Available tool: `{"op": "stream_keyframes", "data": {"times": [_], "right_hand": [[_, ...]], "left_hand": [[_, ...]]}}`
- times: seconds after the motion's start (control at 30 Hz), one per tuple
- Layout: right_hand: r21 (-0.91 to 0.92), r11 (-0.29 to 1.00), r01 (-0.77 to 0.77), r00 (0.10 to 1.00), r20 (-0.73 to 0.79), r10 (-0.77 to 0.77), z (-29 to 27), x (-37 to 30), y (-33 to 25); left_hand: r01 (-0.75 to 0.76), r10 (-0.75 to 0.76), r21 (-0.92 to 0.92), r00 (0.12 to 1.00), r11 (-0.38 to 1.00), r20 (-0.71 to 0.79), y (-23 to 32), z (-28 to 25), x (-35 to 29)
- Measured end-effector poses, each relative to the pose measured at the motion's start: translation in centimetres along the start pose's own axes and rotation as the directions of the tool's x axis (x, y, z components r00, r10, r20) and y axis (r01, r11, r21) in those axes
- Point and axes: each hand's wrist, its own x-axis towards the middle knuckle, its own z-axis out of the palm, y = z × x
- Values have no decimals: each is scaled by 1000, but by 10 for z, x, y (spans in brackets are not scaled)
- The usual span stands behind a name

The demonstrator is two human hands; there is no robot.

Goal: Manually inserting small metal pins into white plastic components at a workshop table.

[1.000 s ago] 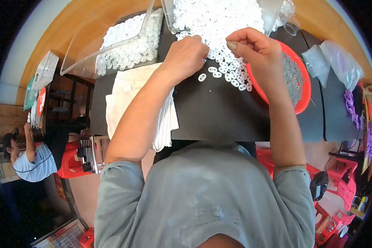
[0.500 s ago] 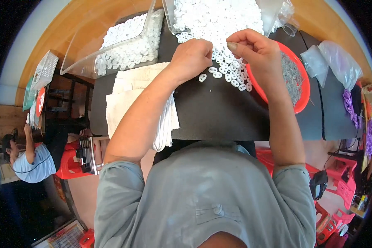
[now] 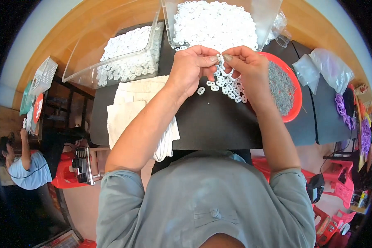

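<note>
My left hand (image 3: 191, 66) and my right hand (image 3: 247, 66) meet fingertip to fingertip over the black table (image 3: 219, 124), pinching a small white plastic piece (image 3: 219, 60) between them. Under the hands lies a spill of small white ring-shaped pieces (image 3: 227, 84) running out of a clear tray (image 3: 217, 22) piled with the same pieces. To the right of my right hand sits a red bowl (image 3: 295, 99) holding fine grey metal parts.
A second clear tray (image 3: 124, 58) of white pieces stands at the back left. Folded white cloths (image 3: 128, 111) lie left of my left forearm. Clear plastic bags (image 3: 326, 72) rest at the right. A person in a light blue shirt (image 3: 23, 165) sits far left by red stools.
My left hand has risen from the loose pieces on the table and moved right to meet my right hand. Both hands now pinch together at one piece.
</note>
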Motion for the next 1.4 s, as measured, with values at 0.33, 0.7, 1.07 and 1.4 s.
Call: {"op": "stream_keyframes", "data": {"times": [0.33,0.7,1.07,1.4], "right_hand": [[-142,990,18,1000,-23,-21,3,1,3],[-141,990,21,999,-30,-26,5,-2,0],[-279,951,133,990,-14,-142,2,0,6],[-328,930,167,985,11,-173,1,1,7]], "left_hand": [[-88,90,59,995,994,-44,1,9,-6],[-106,113,61,985,993,-133,0,11,-9],[-198,211,109,969,974,-125,-1,16,-11],[-219,240,153,962,964,-132,0,16,-11]]}}
